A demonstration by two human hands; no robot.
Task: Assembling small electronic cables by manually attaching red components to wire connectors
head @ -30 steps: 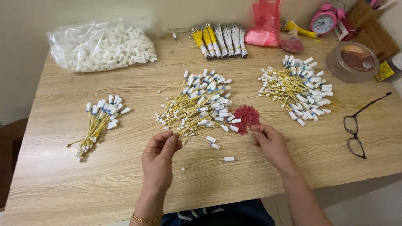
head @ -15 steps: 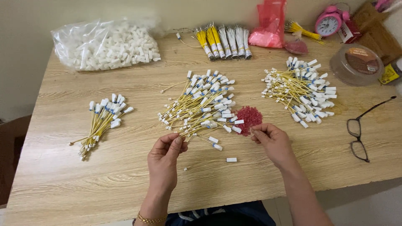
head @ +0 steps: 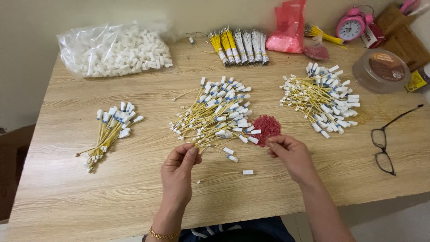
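Observation:
My left hand (head: 179,168) pinches the near end of a yellow wire from the middle pile of yellow wires (head: 215,114), whose ends carry small white connectors. My right hand (head: 289,152) rests by a small heap of tiny red pieces (head: 267,127), fingertips pinched together at its near edge; what they hold is too small to see. A single wire with a white connector (head: 247,172) lies on the wooden table (head: 268,188) between my hands.
A smaller wire bundle (head: 109,130) lies left, another pile (head: 324,101) right. At the back are a clear bag of white connectors (head: 114,51), bundled wires (head: 239,45), a red bag (head: 286,29), a pink alarm clock (head: 351,24) and a round lidded tub (head: 380,69). Black glasses (head: 387,143) lie far right.
My hands have barely moved. The left hand's fingers have closed on a wire end at the pile's near edge; the right hand stays by the red pieces.

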